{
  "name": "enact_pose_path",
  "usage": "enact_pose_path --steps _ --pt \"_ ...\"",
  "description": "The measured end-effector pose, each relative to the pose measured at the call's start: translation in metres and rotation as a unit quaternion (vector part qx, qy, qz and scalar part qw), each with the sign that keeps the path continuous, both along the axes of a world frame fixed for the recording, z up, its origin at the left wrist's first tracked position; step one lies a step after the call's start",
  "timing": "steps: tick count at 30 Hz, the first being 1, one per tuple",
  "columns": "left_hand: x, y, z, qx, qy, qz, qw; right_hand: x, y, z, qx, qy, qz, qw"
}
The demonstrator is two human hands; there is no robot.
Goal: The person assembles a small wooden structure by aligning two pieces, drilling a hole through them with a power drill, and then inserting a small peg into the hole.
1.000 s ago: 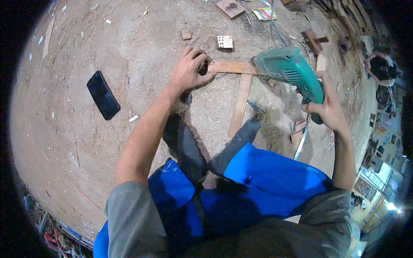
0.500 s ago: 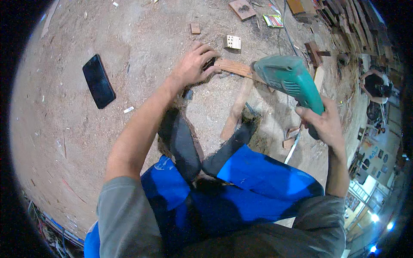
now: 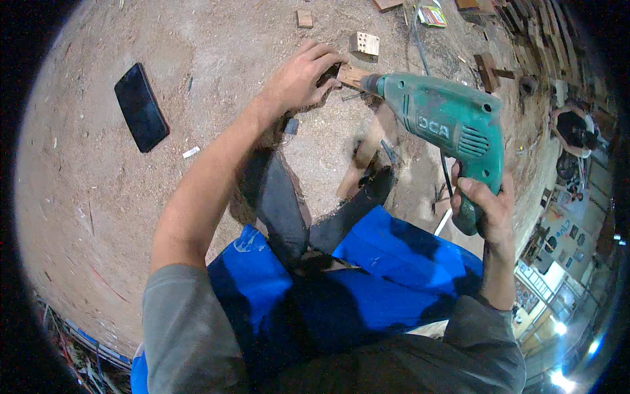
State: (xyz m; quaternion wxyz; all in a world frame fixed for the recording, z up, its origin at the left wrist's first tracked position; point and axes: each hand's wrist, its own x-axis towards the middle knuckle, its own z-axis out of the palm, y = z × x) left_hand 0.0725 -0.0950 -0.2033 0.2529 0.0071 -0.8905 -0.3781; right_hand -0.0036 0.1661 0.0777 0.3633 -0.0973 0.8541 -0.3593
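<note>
My right hand [image 3: 485, 200] is wrapped round the handle of a green power drill [image 3: 441, 119]. The drill's black chuck points left, over a strip of wood [image 3: 352, 75]. At that strip's left end, my left hand [image 3: 307, 77] grips the wood with bent fingers and thumb. Part of the strip is hidden behind the drill; I cannot tell whether the bit touches it. Beneath lies a longer wooden piece [image 3: 372, 139], slanting toward my feet. Just beyond my left hand sits a small wooden block with several drilled holes [image 3: 365, 44].
On the dusty, sawdust-strewn ground, a black phone [image 3: 142, 108] lies to the left. A small wooden block [image 3: 304, 19] is at the far side. Dark wooden pieces [image 3: 487, 72] lie beyond the drill, near stacked planks [image 3: 535, 46]. A grey cable [image 3: 419, 41] runs along the ground.
The drill has turned from an upright tilt to lie more sideways, its chuck shifting left toward my left hand. My left hand still holds the wood strip. The whole view has shifted slightly.
</note>
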Motion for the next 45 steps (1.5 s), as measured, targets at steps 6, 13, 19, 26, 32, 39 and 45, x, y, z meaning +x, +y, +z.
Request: enact_pose_path --steps 6,13,19,26,32,39,45 --pt "-0.002 -0.003 0.001 -0.005 -0.016 -0.008 1.000 -0.003 0.008 -0.001 -0.008 -0.024 0.019 0.999" --pt "-0.003 -0.003 -0.005 0.002 -0.023 -0.020 1.000 0.007 -0.002 -0.004 0.004 -0.012 0.016 1.000" --pt "-0.004 -0.002 -0.006 -0.011 -0.026 -0.013 1.000 0.010 -0.008 -0.007 0.003 -0.008 0.013 1.000" --pt "-0.004 -0.002 -0.008 -0.036 -0.029 -0.004 0.999 0.010 -0.008 -0.007 0.007 0.003 0.026 1.000" --pt "-0.002 -0.002 -0.009 -0.021 -0.029 -0.014 0.999 0.011 -0.013 -0.006 0.039 0.003 0.019 0.999" --pt "-0.001 -0.002 -0.008 -0.033 -0.011 -0.001 0.999 0.008 -0.017 -0.006 0.053 0.015 0.030 0.998" --pt "-0.001 -0.002 -0.009 -0.052 -0.011 -0.005 0.999 0.010 -0.020 -0.014 0.045 -0.002 0.028 0.999"
